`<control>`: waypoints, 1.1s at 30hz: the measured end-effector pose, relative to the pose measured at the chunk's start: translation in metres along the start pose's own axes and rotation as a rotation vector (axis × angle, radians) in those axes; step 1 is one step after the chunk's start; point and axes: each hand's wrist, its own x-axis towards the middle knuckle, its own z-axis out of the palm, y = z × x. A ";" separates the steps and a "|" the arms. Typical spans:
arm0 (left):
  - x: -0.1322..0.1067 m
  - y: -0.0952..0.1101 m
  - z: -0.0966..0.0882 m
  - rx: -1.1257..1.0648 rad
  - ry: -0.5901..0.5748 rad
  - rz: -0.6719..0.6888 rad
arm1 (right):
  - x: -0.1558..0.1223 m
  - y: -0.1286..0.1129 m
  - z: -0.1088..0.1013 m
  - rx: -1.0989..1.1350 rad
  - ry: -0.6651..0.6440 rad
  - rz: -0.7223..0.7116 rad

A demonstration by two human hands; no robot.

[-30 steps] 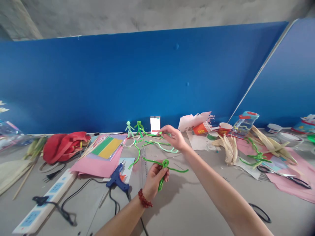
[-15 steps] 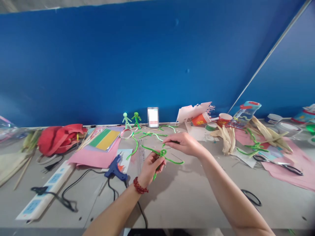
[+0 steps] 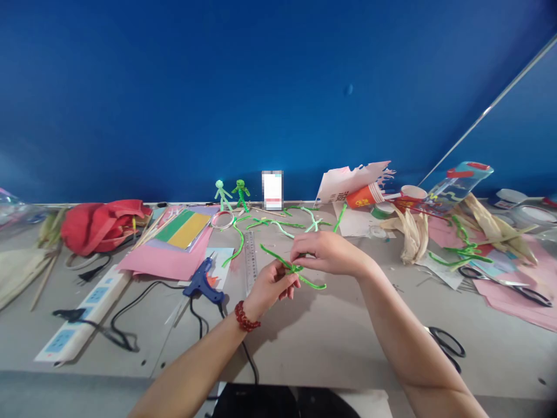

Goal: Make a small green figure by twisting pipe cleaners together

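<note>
step: seems shaping of green stem piece (image 3: 295,269), frame centre, over desk (image 3: 331,337) | left hand (image 3: 267,287): fingers clamped on it | right hand (image 3: 328,253): fingers at its middle, grip i cannot tell | next: probably calls for steady left hold

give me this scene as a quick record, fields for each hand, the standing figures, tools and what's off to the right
left hand: pinches a bent green stem shape
right hand: fingertips at the knotted middle of that shape; exact grip hidden
standing figures: two small green figures, near the blue partition
tools: blue glue gun and clear ruler, left of the hands
right side: orange paper cups, dried husks, scissors
</note>
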 end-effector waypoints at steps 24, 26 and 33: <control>-0.005 0.010 -0.003 0.039 -0.100 -0.081 | 0.002 -0.010 0.006 -0.364 -0.094 -0.082; -0.006 0.009 -0.002 0.044 -0.107 -0.064 | 0.002 -0.010 0.007 -0.373 -0.100 -0.083; -0.006 0.007 -0.002 0.023 -0.075 -0.012 | -0.004 -0.011 0.006 -0.347 -0.068 -0.056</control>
